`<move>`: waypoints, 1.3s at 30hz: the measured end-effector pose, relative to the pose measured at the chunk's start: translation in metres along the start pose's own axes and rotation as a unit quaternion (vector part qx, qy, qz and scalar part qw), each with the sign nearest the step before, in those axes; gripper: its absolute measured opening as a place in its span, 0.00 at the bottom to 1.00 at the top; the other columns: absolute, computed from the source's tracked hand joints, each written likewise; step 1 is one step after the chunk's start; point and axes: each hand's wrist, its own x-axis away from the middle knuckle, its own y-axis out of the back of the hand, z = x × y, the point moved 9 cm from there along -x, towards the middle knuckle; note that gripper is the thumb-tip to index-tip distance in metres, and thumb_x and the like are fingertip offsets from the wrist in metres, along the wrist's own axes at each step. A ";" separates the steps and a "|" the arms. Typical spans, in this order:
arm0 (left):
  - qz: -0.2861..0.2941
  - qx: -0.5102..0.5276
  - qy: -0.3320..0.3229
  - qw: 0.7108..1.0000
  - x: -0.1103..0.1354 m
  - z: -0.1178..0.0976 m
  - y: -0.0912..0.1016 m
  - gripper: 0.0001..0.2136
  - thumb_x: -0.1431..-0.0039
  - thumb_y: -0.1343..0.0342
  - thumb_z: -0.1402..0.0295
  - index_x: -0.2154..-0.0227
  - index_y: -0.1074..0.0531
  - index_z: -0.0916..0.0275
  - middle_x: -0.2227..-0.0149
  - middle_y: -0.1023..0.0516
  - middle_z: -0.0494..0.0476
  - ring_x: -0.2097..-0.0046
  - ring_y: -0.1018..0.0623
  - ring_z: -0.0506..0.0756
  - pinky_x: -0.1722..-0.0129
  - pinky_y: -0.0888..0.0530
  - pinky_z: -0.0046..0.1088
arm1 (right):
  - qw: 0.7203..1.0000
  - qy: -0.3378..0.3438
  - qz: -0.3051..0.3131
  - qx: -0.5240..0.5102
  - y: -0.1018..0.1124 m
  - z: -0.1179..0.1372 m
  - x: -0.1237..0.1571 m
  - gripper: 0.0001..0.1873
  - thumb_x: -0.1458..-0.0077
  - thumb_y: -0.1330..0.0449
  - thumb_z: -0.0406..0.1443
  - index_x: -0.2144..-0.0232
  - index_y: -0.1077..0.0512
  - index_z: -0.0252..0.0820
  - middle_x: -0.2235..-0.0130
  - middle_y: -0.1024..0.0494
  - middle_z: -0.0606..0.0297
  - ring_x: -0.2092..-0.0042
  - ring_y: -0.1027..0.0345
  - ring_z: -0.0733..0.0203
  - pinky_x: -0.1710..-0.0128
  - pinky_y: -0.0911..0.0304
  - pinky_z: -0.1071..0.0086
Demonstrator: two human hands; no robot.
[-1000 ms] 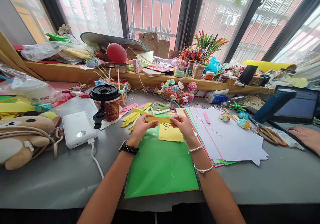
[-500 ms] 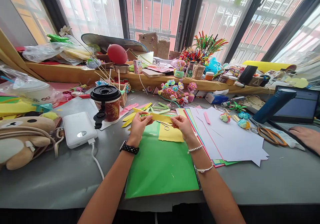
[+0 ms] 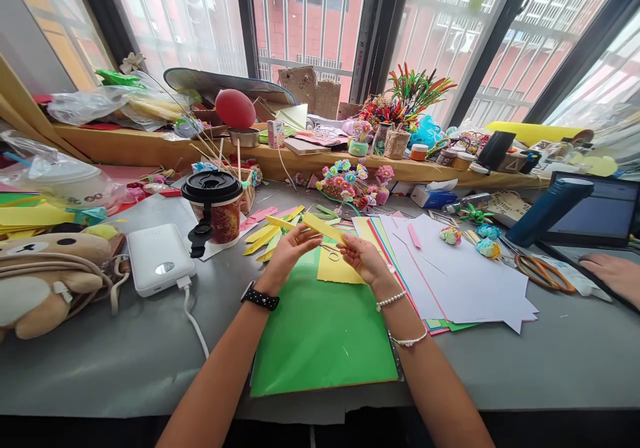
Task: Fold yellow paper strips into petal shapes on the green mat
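Observation:
A folded yellow paper strip (image 3: 323,227) slants above the green sheet (image 3: 325,341). My right hand (image 3: 367,261) pinches its right end between thumb and fingers. Close under the strip's left part is my left hand (image 3: 290,255), its fingers stretched out and somewhat apart. Whether those fingertips touch the paper I cannot tell. Below both hands a square yellow paper (image 3: 343,273) lies on the green sheet, with small scissors (image 3: 331,255) partly hidden on it. Beyond my left hand are several yellow strips (image 3: 260,238), mixed with green and pink ones (image 3: 260,217).
White paper sheets (image 3: 465,281) lie stacked at right, beside orange-handled scissors (image 3: 543,271). A lidded cup (image 3: 223,218) and a white power bank (image 3: 159,261) stand at left. Paper flowers (image 3: 345,181) sit behind. Another person's hand (image 3: 613,271) rests near the laptop (image 3: 600,211).
The yellow strip has tilted, its left end now raised and free of my left hand's pinch. My left fingers have opened and shifted slightly right, nearer my right hand.

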 end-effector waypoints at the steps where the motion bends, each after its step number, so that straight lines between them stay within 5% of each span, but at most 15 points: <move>1: 0.019 -0.007 0.001 1.000 0.001 0.000 -0.005 0.20 0.63 0.38 0.70 0.62 0.33 0.65 0.62 0.25 0.59 0.56 0.29 0.57 0.54 0.35 0.33 | 1.000 -0.015 0.015 0.011 -0.004 -0.004 0.001 0.04 0.55 0.42 0.33 0.76 0.33 0.37 0.78 0.25 0.66 0.79 0.34 0.74 0.78 0.38 0.83; 6: 0.055 0.005 0.013 0.998 0.005 -0.001 -0.010 0.18 0.59 0.40 0.67 0.61 0.31 0.65 0.62 0.25 0.59 0.56 0.29 0.58 0.54 0.36 0.36 | 0.991 -0.075 0.093 0.065 -0.020 -0.020 0.005 0.04 0.54 0.43 0.33 0.74 0.32 0.34 0.79 0.26 0.64 0.79 0.33 0.73 0.79 0.38 0.83; 15: 0.082 -0.011 0.013 0.997 0.010 -0.009 -0.014 0.17 0.61 0.40 0.67 0.64 0.29 0.63 0.63 0.24 0.59 0.59 0.27 0.56 0.57 0.34 0.31 | 0.977 -0.140 0.140 0.082 -0.024 -0.030 0.010 0.09 0.55 0.42 0.38 0.75 0.32 0.36 0.80 0.28 0.67 0.82 0.38 0.75 0.82 0.41 0.82; 19: 0.071 -0.090 0.023 0.993 0.009 -0.005 -0.012 0.14 0.59 0.42 0.64 0.66 0.27 0.64 0.70 0.24 0.57 0.67 0.26 0.54 0.65 0.30 0.29 | 0.981 -0.004 0.119 0.152 -0.027 -0.011 0.008 0.15 0.56 0.43 0.44 0.74 0.31 0.37 0.74 0.26 0.64 0.75 0.33 0.70 0.74 0.37 0.77; 24: 0.160 -0.168 0.047 0.972 0.013 0.008 -0.031 0.09 0.59 0.42 0.64 0.74 0.26 0.63 0.74 0.25 0.55 0.70 0.27 0.52 0.70 0.30 0.26 | 0.958 0.153 0.161 0.179 -0.043 0.014 0.018 0.18 0.57 0.42 0.43 0.63 0.32 0.42 0.62 0.28 0.63 0.60 0.33 0.62 0.61 0.37 0.69; 34: 0.187 -0.130 0.064 0.972 0.016 0.014 -0.037 0.12 0.58 0.43 0.65 0.67 0.27 0.62 0.66 0.24 0.57 0.62 0.26 0.56 0.64 0.30 0.29 | 0.947 0.191 0.122 0.227 -0.041 0.025 0.020 0.15 0.56 0.44 0.42 0.65 0.29 0.42 0.63 0.26 0.64 0.61 0.33 0.60 0.62 0.37 0.68; 39: 0.179 -0.103 0.086 0.975 0.016 0.016 -0.038 0.13 0.60 0.42 0.68 0.67 0.27 0.63 0.66 0.24 0.57 0.63 0.26 0.56 0.63 0.31 0.30 | 0.929 0.262 0.050 0.255 -0.028 0.035 0.016 0.15 0.56 0.44 0.40 0.64 0.31 0.40 0.61 0.26 0.61 0.59 0.33 0.58 0.59 0.38 0.66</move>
